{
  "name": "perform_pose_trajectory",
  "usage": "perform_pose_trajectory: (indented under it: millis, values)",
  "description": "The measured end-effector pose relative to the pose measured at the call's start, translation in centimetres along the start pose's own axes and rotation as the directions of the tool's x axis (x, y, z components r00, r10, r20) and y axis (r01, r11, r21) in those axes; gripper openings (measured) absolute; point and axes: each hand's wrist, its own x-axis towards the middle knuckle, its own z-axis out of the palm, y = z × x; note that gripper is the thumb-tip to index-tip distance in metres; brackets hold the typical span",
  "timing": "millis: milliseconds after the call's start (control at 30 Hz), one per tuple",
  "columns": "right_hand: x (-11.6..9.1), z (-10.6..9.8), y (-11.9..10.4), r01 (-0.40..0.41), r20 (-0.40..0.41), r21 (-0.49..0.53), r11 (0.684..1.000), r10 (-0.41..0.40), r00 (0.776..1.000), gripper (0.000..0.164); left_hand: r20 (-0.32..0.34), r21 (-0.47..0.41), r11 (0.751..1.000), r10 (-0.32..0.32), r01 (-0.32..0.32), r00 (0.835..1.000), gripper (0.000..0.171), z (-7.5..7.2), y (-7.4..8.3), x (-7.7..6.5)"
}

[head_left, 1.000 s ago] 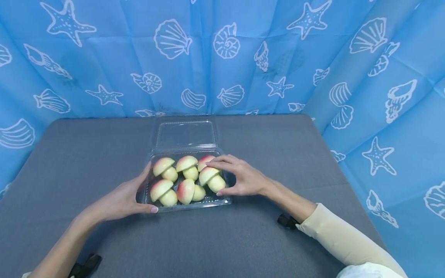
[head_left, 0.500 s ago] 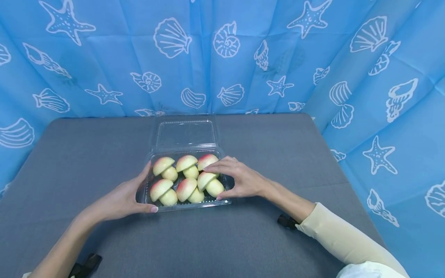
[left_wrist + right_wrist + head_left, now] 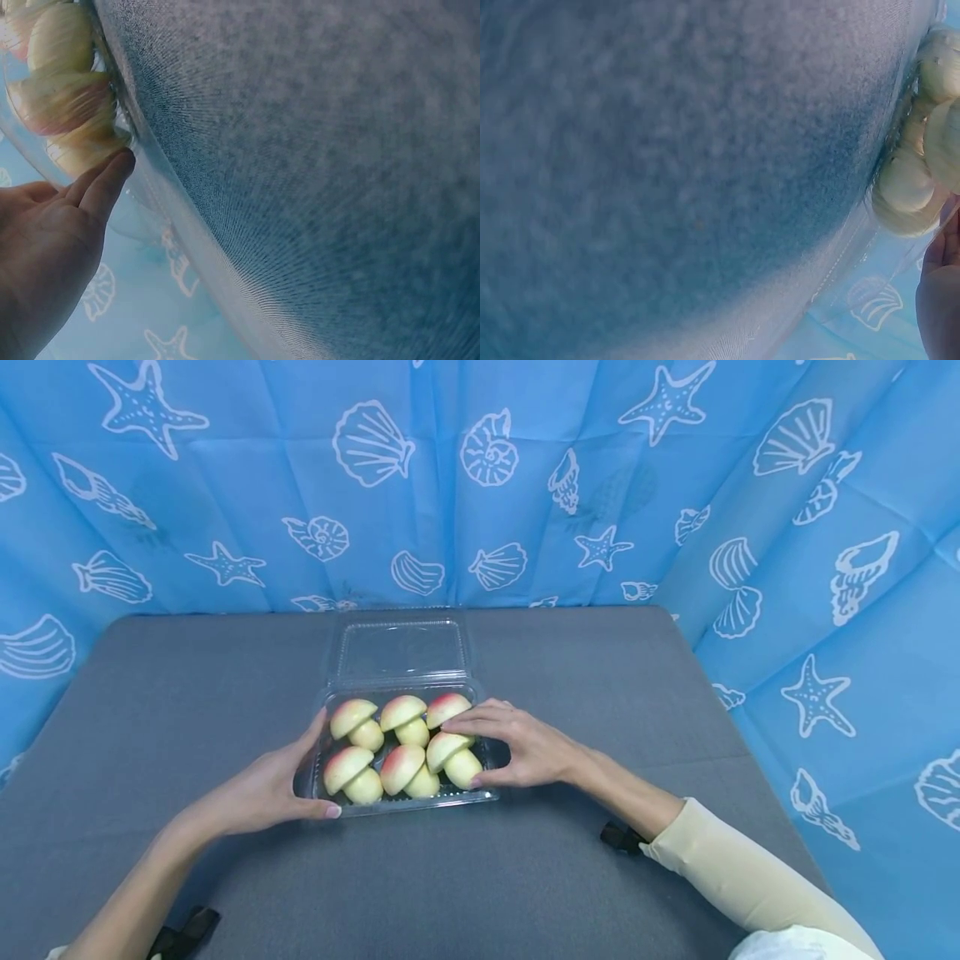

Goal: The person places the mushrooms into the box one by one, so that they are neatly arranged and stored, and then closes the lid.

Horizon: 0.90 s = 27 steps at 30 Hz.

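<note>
A clear plastic clamshell container (image 3: 405, 808) lies with its lid (image 3: 401, 652) folded back. Inside are two rows of mushroom-shaped pieces, with red-and-yellow caps and pale stems. The front-right mushroom-shaped piece (image 3: 461, 767) sits between the fingers and thumb of my right hand (image 3: 528, 747); fingertips touch its cap, the thumb its stem. My left hand (image 3: 273, 785) rests against the container's left end, thumb at the front corner and straight fingers along the side. In the left wrist view, the left fingers (image 3: 109, 184) touch the plastic wall. The right wrist view shows only part of my right hand (image 3: 941, 292).
A grey cloth-covered table (image 3: 420, 885) lies under the container. Behind it and along the right side hangs a blue curtain (image 3: 517, 518) with white shells and starfish. Black straps (image 3: 622, 837) are on both forearms.
My right hand has shifted slightly toward me, and the front-right mushroom-shaped piece has moved down into its row. The front-middle piece now lies more diagonally. My left hand has stayed put.
</note>
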Motion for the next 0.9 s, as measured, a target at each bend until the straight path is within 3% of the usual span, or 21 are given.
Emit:
perform_pose_trajectory:
  millis: [900]
  values:
    - [0.21,-0.56,-0.12,-0.021,0.022,0.021,1.0,0.02,1.0,0.064,-0.003,0.008,1.0,0.012,-0.012,1.0,0.129,-0.08,0.15,-0.11]
